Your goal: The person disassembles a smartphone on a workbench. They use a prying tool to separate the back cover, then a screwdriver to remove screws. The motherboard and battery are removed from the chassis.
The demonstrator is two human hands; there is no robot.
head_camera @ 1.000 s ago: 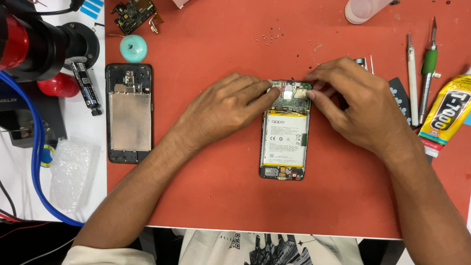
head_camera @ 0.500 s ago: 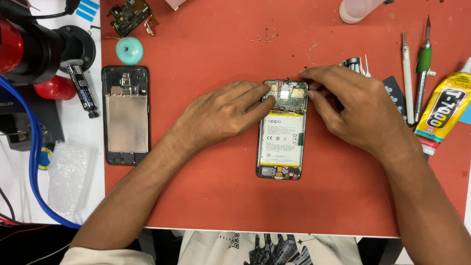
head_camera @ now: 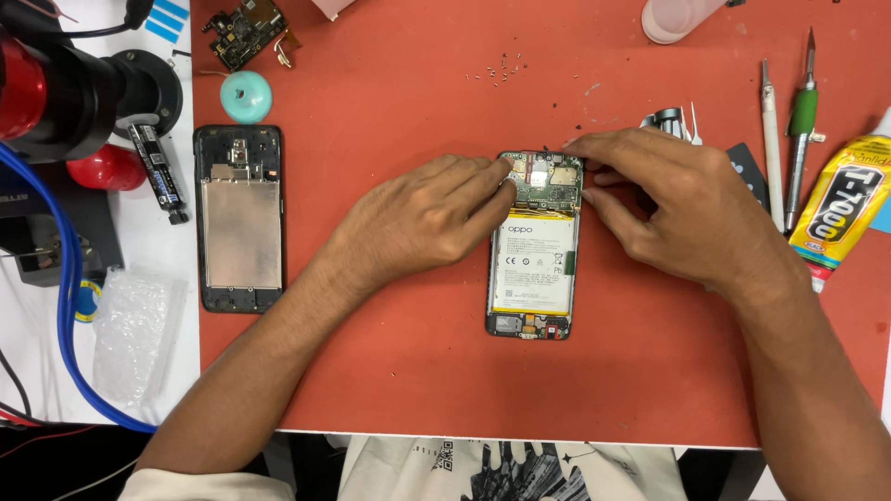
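Observation:
An opened phone (head_camera: 532, 269) lies back-up in the middle of the red mat (head_camera: 399, 371), its white battery and green circuit board exposed. My left hand (head_camera: 422, 218) rests at the phone's upper left edge, fingertips touching the circuit board (head_camera: 543, 176). My right hand (head_camera: 664, 204) comes in from the right, its fingers pinching the top right corner of the same board. Both hands press on the phone's top end; neither lifts it.
A second phone frame (head_camera: 238, 218) with a metal plate lies at the mat's left. A loose circuit board (head_camera: 243, 32), teal disc (head_camera: 246, 96), several tiny screws (head_camera: 501, 70), tweezers (head_camera: 676, 121), two hand tools (head_camera: 789, 121) and a yellow glue tube (head_camera: 840, 204) surround the phone. A red and black device (head_camera: 56, 93) stands left.
The view has shifted slightly. My hands stay at the phone's top end, with only small finger movements on the circuit board.

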